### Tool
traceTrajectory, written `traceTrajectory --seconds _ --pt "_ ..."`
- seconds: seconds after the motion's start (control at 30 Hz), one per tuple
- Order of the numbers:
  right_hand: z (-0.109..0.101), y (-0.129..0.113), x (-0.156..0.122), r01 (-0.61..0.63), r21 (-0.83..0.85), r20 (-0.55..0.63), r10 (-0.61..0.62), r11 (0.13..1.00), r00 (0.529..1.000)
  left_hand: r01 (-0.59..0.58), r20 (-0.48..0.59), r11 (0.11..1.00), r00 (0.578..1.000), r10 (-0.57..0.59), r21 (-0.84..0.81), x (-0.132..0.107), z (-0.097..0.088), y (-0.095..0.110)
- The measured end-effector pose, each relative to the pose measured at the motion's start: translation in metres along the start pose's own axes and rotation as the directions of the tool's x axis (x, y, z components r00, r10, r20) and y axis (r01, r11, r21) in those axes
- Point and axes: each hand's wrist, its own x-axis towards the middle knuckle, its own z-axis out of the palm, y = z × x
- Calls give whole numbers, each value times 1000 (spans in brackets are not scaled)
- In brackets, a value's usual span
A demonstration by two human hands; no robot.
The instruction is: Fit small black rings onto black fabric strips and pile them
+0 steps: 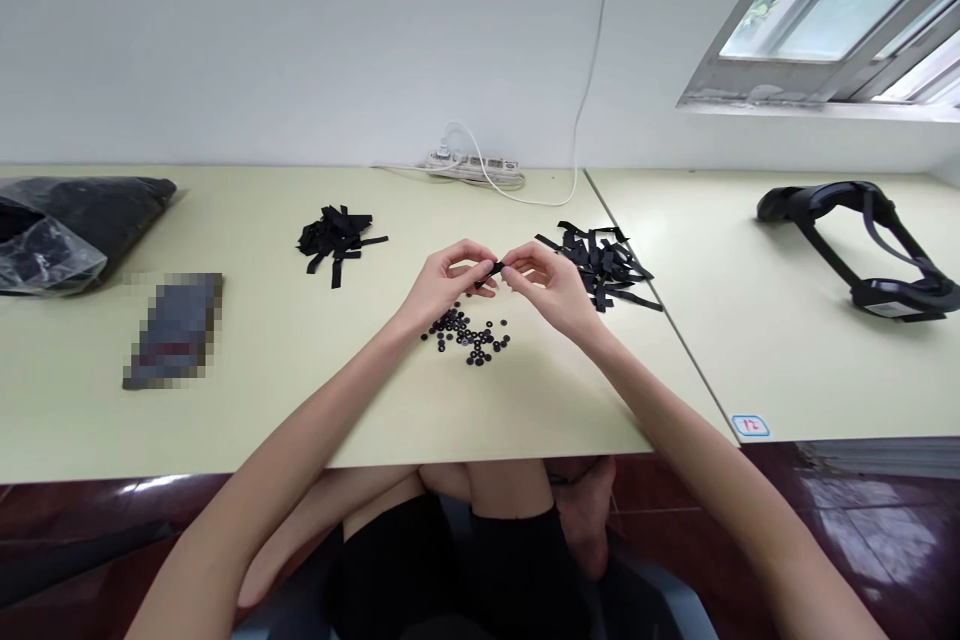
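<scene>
My left hand [459, 272] and my right hand [546, 282] meet over the middle of the table, fingertips almost touching. Between them is a short black fabric strip [491, 270], pinched by both thumbs and forefingers. Whether a small ring is on the strip is too small to tell. Just below my hands lies a scatter of small black rings [469, 335], like washers. A pile of black strips [600, 265] lies right of my right hand, and another pile of black strips [335, 235] is off to the left.
A black plastic bag [127, 220] and a pixelated dark flat object [176, 330] lie on the left. At the wall stands a power strip [480, 167] with a white cable [592, 70]. A black headset [862, 240] rests on the right, past the table seam.
</scene>
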Motion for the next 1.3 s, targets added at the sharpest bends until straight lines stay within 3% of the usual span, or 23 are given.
traceTrajectory --seconds 0.6,0.93,1.3 --pt "-2 -5 0 22 -123 -11 -24 992 1000 -22 -53 998 998 26 67 0 2 1" --pt "1 2 3 -26 -6 -7 26 1000 1000 -41 -24 998 999 42 42 1 4 -4" --pt "1 4 3 -65 72 73 60 995 996 -40 -28 998 999 41 50 0 2 -1"
